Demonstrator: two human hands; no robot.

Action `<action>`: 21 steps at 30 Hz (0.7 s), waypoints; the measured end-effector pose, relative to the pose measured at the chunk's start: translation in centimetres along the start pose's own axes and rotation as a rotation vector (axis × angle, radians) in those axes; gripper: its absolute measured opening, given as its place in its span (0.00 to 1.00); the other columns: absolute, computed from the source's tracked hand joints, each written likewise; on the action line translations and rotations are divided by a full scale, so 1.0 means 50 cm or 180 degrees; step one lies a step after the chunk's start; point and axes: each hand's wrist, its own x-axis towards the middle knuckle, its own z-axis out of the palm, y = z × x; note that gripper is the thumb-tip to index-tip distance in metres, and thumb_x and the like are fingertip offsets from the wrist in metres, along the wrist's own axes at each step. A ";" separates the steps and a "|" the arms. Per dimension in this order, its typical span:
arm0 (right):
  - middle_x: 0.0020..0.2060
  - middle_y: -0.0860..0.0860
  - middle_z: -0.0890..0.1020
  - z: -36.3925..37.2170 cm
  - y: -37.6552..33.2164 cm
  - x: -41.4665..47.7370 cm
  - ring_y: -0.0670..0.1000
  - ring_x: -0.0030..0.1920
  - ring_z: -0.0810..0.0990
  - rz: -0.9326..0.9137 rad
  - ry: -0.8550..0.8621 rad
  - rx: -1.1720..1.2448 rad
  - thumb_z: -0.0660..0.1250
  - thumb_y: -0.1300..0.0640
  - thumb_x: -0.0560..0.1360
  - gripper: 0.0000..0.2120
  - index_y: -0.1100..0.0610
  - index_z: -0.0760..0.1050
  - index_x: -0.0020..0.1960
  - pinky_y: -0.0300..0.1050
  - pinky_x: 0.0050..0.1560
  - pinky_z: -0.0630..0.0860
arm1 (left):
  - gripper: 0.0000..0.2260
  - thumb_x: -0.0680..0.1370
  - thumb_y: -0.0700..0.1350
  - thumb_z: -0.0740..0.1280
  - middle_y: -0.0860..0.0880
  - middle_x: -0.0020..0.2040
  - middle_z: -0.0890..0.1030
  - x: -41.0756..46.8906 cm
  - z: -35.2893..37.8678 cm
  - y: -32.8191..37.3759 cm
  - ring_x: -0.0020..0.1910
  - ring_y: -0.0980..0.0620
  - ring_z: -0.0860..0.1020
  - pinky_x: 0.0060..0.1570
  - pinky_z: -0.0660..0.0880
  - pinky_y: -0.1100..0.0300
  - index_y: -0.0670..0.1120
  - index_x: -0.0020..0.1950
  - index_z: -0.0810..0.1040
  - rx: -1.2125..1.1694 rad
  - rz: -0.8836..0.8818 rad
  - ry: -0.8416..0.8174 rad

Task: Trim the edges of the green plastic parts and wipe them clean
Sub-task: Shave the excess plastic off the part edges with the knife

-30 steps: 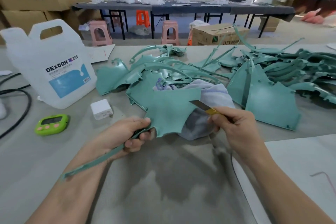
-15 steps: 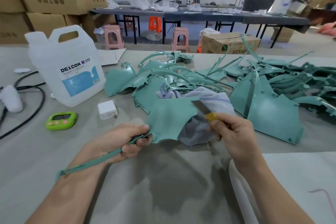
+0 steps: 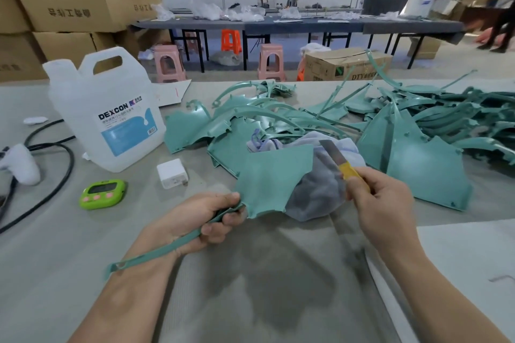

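Note:
My left hand [image 3: 207, 218] grips a green plastic part [image 3: 274, 175] by its long thin arm, holding the flat fan-shaped end up above the table. My right hand [image 3: 381, 209] holds a utility knife [image 3: 338, 160] with a yellow handle. The bare blade points up and left, close to the part's right edge. A grey-white cloth [image 3: 320, 189] lies bunched on the table just behind the part and the knife. A large pile of green parts [image 3: 412, 131] spreads across the table behind and to the right.
A white DEXCON jug [image 3: 108, 114] stands at the left, with a white charger block [image 3: 172, 173] and a green timer [image 3: 102, 193] in front. Black cables [image 3: 58, 172] and a white controller [image 3: 21, 164] lie at far left. A white sheet [image 3: 468, 264] covers the table's right front.
The view has lifted and shifted, so everything sits lower and more to the right. The blade has drawn slightly away from the part's right edge; both grips are unchanged.

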 end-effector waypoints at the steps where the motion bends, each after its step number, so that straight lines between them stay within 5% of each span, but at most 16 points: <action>1: 0.31 0.46 0.78 -0.004 -0.003 -0.002 0.46 0.32 0.71 -0.0081 0.0074 -0.0083 0.66 0.55 0.77 0.07 0.47 0.79 0.42 0.41 0.34 0.68 | 0.09 0.80 0.46 0.61 0.49 0.30 0.68 0.002 0.002 -0.002 0.16 0.60 0.60 0.15 0.54 0.69 0.42 0.44 0.70 -0.0037 0.0013 0.0061; 6: 0.37 0.38 0.83 0.019 -0.033 -0.024 0.42 0.37 0.78 -0.0442 -0.0308 -0.0059 0.68 0.57 0.76 0.15 0.34 0.80 0.43 0.33 0.39 0.72 | 0.12 0.85 0.45 0.56 0.49 0.30 0.67 0.008 0.003 -0.002 0.15 0.60 0.59 0.14 0.53 0.68 0.42 0.45 0.69 -0.0195 -0.0036 0.0179; 12: 0.42 0.35 0.86 0.030 -0.022 -0.031 0.38 0.43 0.82 -0.0421 -0.0469 -0.0191 0.74 0.65 0.76 0.17 0.42 0.85 0.49 0.35 0.47 0.77 | 0.11 0.84 0.46 0.56 0.50 0.30 0.67 0.010 0.006 0.004 0.15 0.60 0.59 0.14 0.52 0.68 0.42 0.45 0.69 -0.0421 -0.0088 0.0196; 16: 0.37 0.35 0.85 0.036 -0.021 -0.036 0.36 0.38 0.81 -0.0334 -0.0642 -0.0096 0.74 0.65 0.75 0.13 0.47 0.86 0.51 0.27 0.43 0.73 | 0.11 0.84 0.46 0.57 0.50 0.30 0.67 0.005 0.009 0.005 0.15 0.60 0.59 0.14 0.52 0.67 0.41 0.47 0.70 -0.0523 -0.0073 0.0233; 21: 0.33 0.33 0.83 0.022 -0.036 -0.029 0.36 0.34 0.80 -0.0263 -0.0837 0.0138 0.74 0.69 0.74 0.22 0.39 0.83 0.45 0.25 0.39 0.71 | 0.12 0.85 0.46 0.56 0.50 0.30 0.67 -0.002 0.009 0.003 0.16 0.60 0.59 0.15 0.51 0.67 0.41 0.46 0.71 -0.0519 -0.0039 0.0220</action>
